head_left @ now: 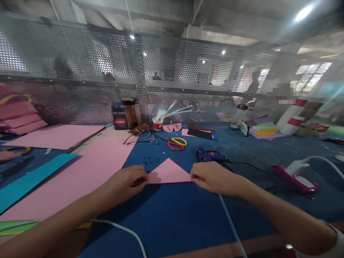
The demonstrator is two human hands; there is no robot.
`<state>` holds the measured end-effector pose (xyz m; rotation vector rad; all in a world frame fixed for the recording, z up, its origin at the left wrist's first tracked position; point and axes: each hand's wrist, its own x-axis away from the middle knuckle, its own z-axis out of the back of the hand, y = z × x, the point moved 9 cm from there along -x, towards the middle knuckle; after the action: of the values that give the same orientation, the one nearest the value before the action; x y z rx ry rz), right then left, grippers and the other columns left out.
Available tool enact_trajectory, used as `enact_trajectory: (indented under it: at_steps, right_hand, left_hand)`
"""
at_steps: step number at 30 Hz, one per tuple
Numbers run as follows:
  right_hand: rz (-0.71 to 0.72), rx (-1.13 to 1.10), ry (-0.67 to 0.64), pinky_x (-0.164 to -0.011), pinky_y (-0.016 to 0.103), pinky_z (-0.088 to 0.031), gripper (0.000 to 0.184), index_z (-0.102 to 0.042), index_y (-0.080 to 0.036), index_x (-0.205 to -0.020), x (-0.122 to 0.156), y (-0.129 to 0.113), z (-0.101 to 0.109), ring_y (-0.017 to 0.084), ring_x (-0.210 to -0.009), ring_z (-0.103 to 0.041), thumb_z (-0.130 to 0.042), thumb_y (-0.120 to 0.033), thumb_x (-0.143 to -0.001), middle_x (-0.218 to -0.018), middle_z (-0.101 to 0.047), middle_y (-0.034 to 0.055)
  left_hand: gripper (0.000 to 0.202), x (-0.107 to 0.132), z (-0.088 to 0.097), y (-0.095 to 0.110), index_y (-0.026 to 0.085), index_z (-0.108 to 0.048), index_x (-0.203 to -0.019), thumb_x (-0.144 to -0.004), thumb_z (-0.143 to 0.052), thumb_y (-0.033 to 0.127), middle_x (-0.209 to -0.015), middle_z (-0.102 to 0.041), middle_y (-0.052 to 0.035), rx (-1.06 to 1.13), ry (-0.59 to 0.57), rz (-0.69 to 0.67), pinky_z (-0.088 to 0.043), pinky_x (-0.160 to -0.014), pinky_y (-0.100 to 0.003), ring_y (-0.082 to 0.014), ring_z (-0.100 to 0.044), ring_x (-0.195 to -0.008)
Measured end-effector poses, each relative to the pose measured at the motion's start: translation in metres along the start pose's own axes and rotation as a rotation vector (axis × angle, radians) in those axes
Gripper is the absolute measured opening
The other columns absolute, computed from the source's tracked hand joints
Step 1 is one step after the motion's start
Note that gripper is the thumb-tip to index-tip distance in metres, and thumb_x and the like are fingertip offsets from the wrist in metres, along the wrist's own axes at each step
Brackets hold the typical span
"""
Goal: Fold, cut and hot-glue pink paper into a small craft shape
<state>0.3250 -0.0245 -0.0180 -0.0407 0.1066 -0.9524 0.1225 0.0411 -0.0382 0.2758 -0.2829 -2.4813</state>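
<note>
A pink paper triangle (168,172) lies flat on the blue table (172,215), its point facing away from me. My left hand (129,181) pinches its left corner with closed fingers. My right hand (212,176) grips its right corner, fingers curled. Both forearms reach in from the near edge.
Large pink sheets (88,168) and a teal sheet (29,179) lie at left. Scissors with yellow and red handles (176,143) and a blue glue gun (206,154) sit behind the triangle. A purple glue gun (295,177) lies at right. A perforated metal screen (172,79) closes the back.
</note>
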Motion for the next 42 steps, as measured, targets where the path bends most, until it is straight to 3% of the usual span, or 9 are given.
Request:
enact_trajectory:
  at_steps: [9,23,31,42]
  right_hand:
    - [-0.060,-0.180,-0.028,-0.074,0.026,-0.040,0.010,-0.064,-0.020,-0.094,-0.002,0.019,-0.009,0.015,-0.086,-0.061,-0.054,-0.024,-0.096,-0.094,-0.065,0.0004]
    - [-0.077,-0.148,-0.026,-0.074,0.027,-0.041,0.009,-0.063,-0.019,-0.095,-0.004,0.017,-0.007,0.015,-0.084,-0.061,-0.055,-0.020,-0.095,-0.096,-0.064,0.0010]
    - [-0.071,-0.138,-0.035,-0.074,0.027,-0.041,0.008,-0.063,-0.019,-0.095,-0.003,0.016,-0.008,0.016,-0.085,-0.062,-0.055,-0.022,-0.095,-0.096,-0.064,0.0012]
    - [-0.076,-0.143,-0.034,-0.073,0.027,-0.041,0.008,-0.063,-0.020,-0.096,-0.004,0.018,-0.010,0.015,-0.084,-0.062,-0.055,-0.021,-0.095,-0.097,-0.065,0.0011]
  left_hand:
    - [0.015,-0.002,-0.001,-0.017,0.023,-0.066,-0.091,-0.091,-0.052,0.028,-0.091,-0.067,-0.0005,0.161,0.005,0.129,-0.044,-0.073,-0.026,-0.0172,-0.063,-0.083]
    - [0.018,-0.003,0.006,-0.014,0.022,-0.066,-0.087,-0.089,-0.050,0.030,-0.089,-0.070,-0.0017,0.148,-0.009,0.166,-0.045,-0.072,-0.027,-0.0190,-0.064,-0.082]
    - [0.017,-0.003,0.003,-0.030,0.023,-0.066,-0.081,-0.085,-0.056,0.036,-0.078,-0.069,0.0015,0.187,-0.060,0.279,-0.041,-0.064,-0.025,-0.0180,-0.063,-0.074]
    - [0.018,-0.001,0.002,-0.044,0.023,-0.068,-0.079,-0.081,-0.060,0.039,-0.075,-0.069,0.0035,0.273,-0.110,0.310,-0.041,-0.065,-0.025,-0.0184,-0.063,-0.074]
